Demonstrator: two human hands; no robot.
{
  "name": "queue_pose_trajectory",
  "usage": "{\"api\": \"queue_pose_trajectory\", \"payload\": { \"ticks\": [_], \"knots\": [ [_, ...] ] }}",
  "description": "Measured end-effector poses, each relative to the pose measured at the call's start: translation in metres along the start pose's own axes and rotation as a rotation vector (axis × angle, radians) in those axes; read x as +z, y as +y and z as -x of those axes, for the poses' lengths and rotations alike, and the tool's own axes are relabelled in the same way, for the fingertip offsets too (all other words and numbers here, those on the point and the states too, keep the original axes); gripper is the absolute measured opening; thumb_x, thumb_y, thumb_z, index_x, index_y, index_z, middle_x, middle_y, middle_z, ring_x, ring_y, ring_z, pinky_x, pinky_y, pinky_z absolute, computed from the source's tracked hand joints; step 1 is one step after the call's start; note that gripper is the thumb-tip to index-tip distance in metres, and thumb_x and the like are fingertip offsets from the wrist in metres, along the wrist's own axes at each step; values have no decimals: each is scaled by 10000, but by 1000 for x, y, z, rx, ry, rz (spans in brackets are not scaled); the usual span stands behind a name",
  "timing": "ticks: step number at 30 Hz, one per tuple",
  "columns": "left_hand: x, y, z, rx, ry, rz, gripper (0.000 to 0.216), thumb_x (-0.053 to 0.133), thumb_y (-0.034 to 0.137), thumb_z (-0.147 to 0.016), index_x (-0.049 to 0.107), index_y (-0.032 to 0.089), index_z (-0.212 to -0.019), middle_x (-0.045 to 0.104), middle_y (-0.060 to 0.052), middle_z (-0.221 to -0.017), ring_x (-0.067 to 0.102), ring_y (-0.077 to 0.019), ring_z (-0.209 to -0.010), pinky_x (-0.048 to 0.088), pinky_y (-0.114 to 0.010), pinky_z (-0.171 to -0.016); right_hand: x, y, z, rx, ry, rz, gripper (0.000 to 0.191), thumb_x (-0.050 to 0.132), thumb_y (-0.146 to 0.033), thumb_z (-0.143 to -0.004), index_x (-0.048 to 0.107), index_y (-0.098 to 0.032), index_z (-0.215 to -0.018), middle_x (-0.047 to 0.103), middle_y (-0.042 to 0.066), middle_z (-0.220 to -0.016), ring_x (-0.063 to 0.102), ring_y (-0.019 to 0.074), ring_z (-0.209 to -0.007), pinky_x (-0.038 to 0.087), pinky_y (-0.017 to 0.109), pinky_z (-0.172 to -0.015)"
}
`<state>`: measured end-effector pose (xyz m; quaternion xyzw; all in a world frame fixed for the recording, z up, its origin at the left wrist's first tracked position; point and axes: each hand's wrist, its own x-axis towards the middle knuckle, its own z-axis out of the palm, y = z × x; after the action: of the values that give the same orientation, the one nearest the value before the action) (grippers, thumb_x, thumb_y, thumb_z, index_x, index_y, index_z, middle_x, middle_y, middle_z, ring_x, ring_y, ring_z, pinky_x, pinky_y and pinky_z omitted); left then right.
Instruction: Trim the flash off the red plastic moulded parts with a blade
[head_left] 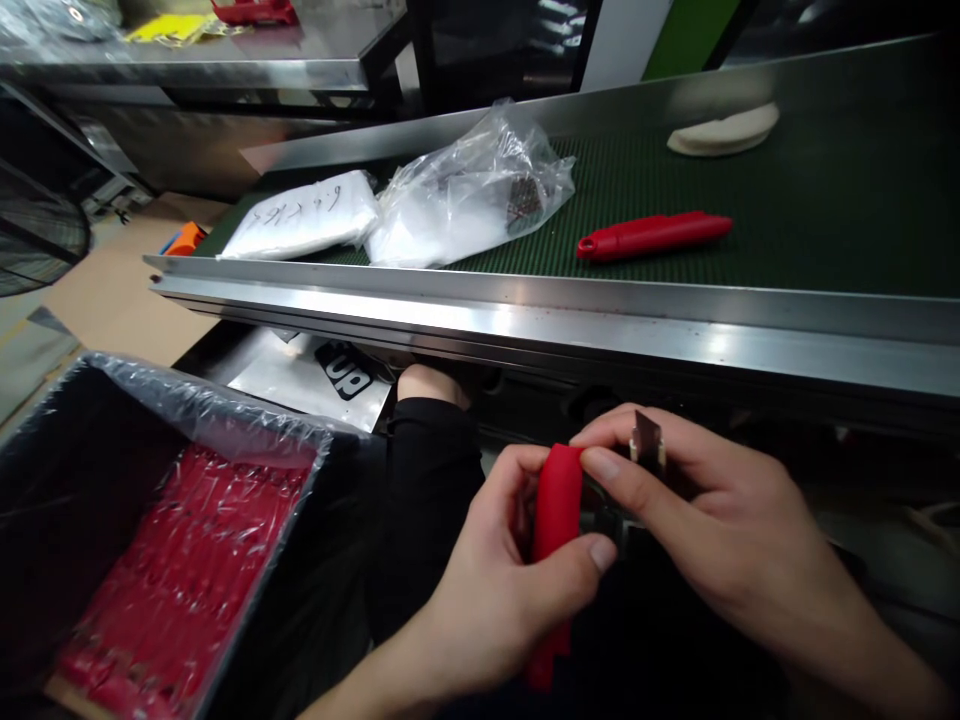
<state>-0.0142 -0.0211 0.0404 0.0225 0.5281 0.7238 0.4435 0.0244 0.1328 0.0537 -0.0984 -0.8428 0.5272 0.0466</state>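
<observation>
Head cam, lower middle of the frame: red handle [556, 520] stands nearly upright, wrapped by the left hand [495, 590], thumb pressed across its front. Right hand [720, 520] pinches the handle's top end and has a small metal blade [648, 442] tucked between its fingers. Lower left sits a black bin [67, 470] of red handles; upper right, another red handle [654, 235] lies on the green conveyor belt [825, 220].

Red handle [556, 500] matt plastic; blade [648, 440] bare metal; conveyor rail [525, 310] brushed steel.
</observation>
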Motion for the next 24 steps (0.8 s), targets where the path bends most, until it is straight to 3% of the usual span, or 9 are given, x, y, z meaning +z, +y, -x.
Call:
{"api": "queue_pose_trajectory", "payload": {
  "ticks": [2, 6, 11, 14, 20, 24],
  "knots": [
    [-2, 0, 1, -6, -18, 35, 360, 728, 245, -780, 506, 193, -1059, 476, 43, -737, 414, -59, -596, 344, -198, -551, -1, 5, 4, -6, 58, 33, 104, 574, -350, -941, 627, -317, -1025, 674, -78, -921, 638, 55, -792, 502, 88, -661],
    [-4, 2, 3, -15, -18, 139, 347, 667, 222, -781, 507, 194, -1088, 547, -7, -849, 463, -80, -631, 377, -215, -560, -5, 14, 15, -84, 116, 133, 342, 600, -325, -924, 519, -344, -1257, 636, -28, -1133, 644, 116, -973, 547, 173, -773],
    [-4, 3, 3, 30, -14, 121, 302, 627, 169, -784, 520, 199, -1064, 572, -30, -1012, 482, -87, -681, 402, -228, -583, -13, 15, 18, -383, 118, 344, 339, 536, -117, -919, 591, -262, -1221, 601, 15, -1168, 593, 135, -1033, 514, 237, -853],
    [-4, 3, 2, 41, -21, 122, 302, 616, 165, -799, 512, 208, -1080, 569, -32, -1070, 479, -84, -690, 399, -227, -583, -17, 15, 15, -481, 87, 430, 388, 524, -68, -901, 572, -203, -1261, 603, 48, -1166, 582, 156, -1045, 484, 289, -891],
    [-5, 4, 0, 13, -31, 142, 309, 630, 163, -798, 523, 201, -1086, 530, 9, -820, 455, -80, -661, 375, -219, -593, -20, 12, 13, -498, 45, 480, 383, 532, -131, -882, 599, -199, -1253, 634, 86, -1113, 612, 248, -997, 518, 400, -773],
    [-4, 4, 1, 16, -26, 135, 313, 632, 160, -792, 526, 201, -1084, 547, 0, -850, 466, -80, -655, 383, -221, -592, -20, 13, 15, -536, 54, 476, 352, 512, -115, -900, 602, -195, -1231, 663, 65, -1106, 639, 192, -970, 528, 354, -813]
  ]
}}
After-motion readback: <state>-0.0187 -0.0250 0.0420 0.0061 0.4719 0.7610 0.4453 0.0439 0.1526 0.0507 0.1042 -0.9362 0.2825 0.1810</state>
